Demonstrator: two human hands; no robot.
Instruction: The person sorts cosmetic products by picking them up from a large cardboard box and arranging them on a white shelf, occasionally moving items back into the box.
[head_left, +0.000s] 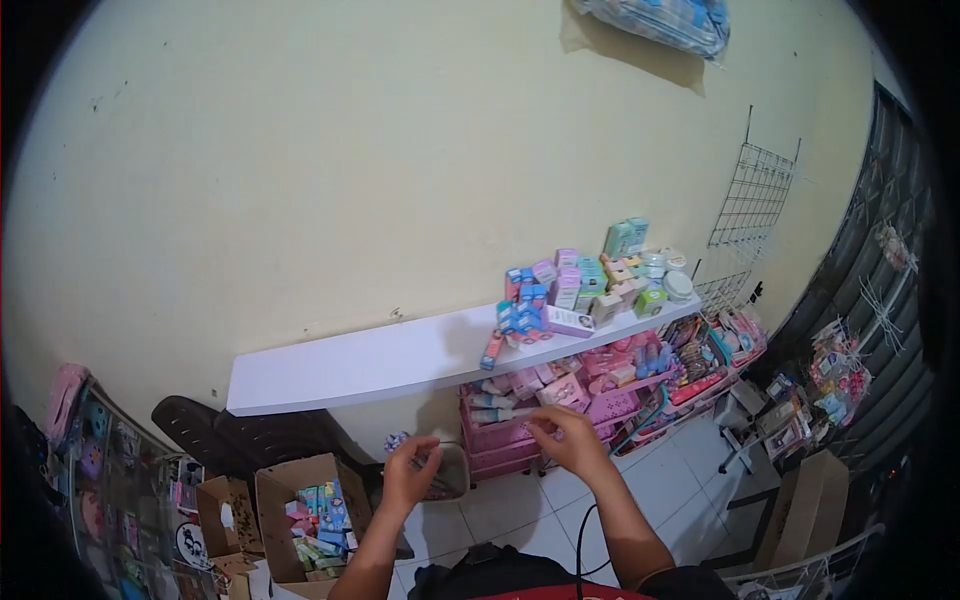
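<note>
My left hand (408,474) is raised over a pale bin (455,470), its fingers curved and the thumb apart, with nothing visible in it. Just beyond its fingertips is a small blue-and-white patterned item (396,440). My right hand (568,442) hangs in front of a pink basket (485,437), fingers loosely bent and apart. In this view its fingertips meet the end of a white tube (500,414); whether they touch it cannot be made out. Above the basket, a white shelf (350,367) carries small blue-and-pink boxes (522,316), purple boxes (566,288) and white jars (677,286).
An open cardboard box (280,490) of small packages stands at lower left, beside dark chairs (270,437). More baskets of goods (690,375) line the wall at right. A wire grid (752,197) hangs there. A cable (580,545) runs down in front of me.
</note>
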